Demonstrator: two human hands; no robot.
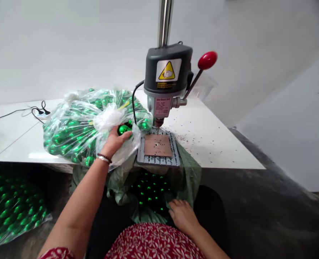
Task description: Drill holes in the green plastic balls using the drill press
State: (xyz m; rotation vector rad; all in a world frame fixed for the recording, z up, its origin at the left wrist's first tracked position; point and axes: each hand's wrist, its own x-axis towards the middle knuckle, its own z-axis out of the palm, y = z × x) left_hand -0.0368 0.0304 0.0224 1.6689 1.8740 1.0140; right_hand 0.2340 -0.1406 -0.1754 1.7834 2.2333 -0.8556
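My left hand point(115, 141) reaches into the mouth of a clear plastic bag point(108, 117) on the table, its thumb and fingers around a shiny green ball point(124, 129). Many more such balls fill that bag. Down at my lap, my right hand point(183, 215) has its fingers curled over the edge of a green woven sack point(190, 169). Inside the sack lie several green balls point(148, 189) in shadow. A small bench drill point(168, 72) stands just right of the bag. Below its bit, a brown square plate point(159, 146) with a hole lies on the slotted base.
A red-knobbed lever point(208, 60) sticks out from the drill's right side. Dark chips are scattered on the white table point(224, 151). Another clear bag of green balls point(11, 210) rests on the floor at left. A power strip point(43, 114) with cords lies behind.
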